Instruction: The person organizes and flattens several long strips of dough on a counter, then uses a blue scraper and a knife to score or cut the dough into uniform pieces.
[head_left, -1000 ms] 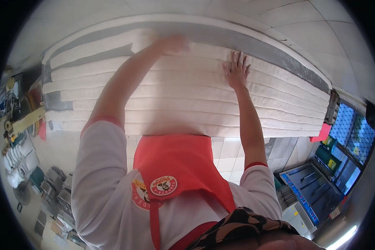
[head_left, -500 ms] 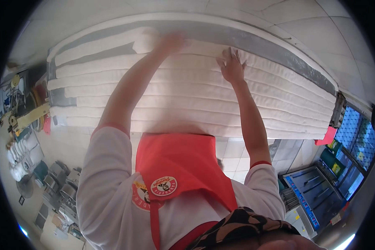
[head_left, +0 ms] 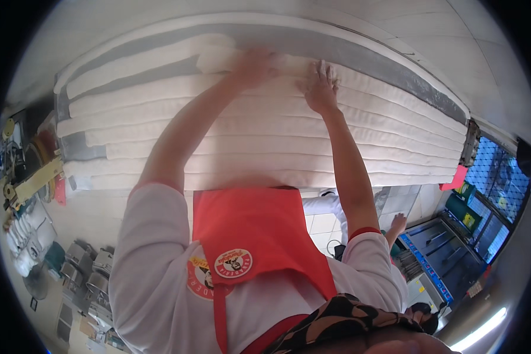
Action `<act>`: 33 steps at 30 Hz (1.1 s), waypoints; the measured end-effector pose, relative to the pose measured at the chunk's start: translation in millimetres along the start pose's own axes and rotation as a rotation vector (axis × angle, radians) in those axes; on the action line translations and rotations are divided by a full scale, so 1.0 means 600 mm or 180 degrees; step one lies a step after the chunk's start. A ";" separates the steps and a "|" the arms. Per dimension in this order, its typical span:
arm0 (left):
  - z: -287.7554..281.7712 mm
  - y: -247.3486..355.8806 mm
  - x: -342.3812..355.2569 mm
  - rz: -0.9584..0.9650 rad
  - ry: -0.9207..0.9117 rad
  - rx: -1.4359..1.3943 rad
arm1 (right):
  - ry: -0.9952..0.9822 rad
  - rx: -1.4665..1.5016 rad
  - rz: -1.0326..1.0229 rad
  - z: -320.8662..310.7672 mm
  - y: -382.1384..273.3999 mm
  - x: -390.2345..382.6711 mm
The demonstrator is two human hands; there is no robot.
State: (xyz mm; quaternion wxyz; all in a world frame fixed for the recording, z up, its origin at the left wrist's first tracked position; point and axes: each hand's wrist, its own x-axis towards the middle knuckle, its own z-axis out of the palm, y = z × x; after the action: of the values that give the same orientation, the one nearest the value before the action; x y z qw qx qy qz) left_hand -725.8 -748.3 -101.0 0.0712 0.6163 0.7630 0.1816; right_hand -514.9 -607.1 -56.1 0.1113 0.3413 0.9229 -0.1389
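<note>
Long pale strips of dough lie side by side in several rows along a grey metal table. My left hand is smeared by motion over the farthest long strip, near its left end, so its fingers cannot be made out. Farther right on the same strip, my right hand rests palm down with its fingers stretched and a little apart. A separate strip lies at the far left, its right end close to my left hand. Whitish dust shows on my right fingers.
My red apron is close against the table's near edge. At the right, another person's hand shows beside a dark-topped appliance with a blue front strip. Metal pans or tins are stacked at the lower left. A meshed window is at the right.
My left hand has moved slightly right along the far strip, and my right hand slightly left, bringing them closer together. Another person has come into view behind my right arm.
</note>
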 end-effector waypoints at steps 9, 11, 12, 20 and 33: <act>-0.065 -0.017 -0.073 0.0536 0.0383 -0.0196 | -0.0450 -0.0312 -0.0219 0.013 -0.138 0.030; -0.130 -0.006 -0.063 0.0378 -0.0308 -0.0611 | -0.0593 -0.0388 -0.0155 0.007 -0.162 0.023; -0.134 -0.032 -0.065 0.0339 -0.0337 -0.0388 | -0.0470 -0.0572 -0.0339 0.017 -0.175 0.010; -0.243 -0.312 -0.150 -0.1424 -0.0536 0.0718 | -0.0196 0.0149 -0.0341 0.027 -0.264 0.015; -0.439 -0.437 -0.143 -0.1212 -0.0105 -0.0010 | 0.0389 0.0274 -0.0262 0.036 -0.120 -0.084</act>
State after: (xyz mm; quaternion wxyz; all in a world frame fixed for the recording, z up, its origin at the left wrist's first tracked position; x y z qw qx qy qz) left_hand -1033.3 -926.7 37.1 0.1177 0.4636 0.8642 0.1559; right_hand -522.7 -696.6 -48.1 0.0342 0.3154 0.9344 -0.1619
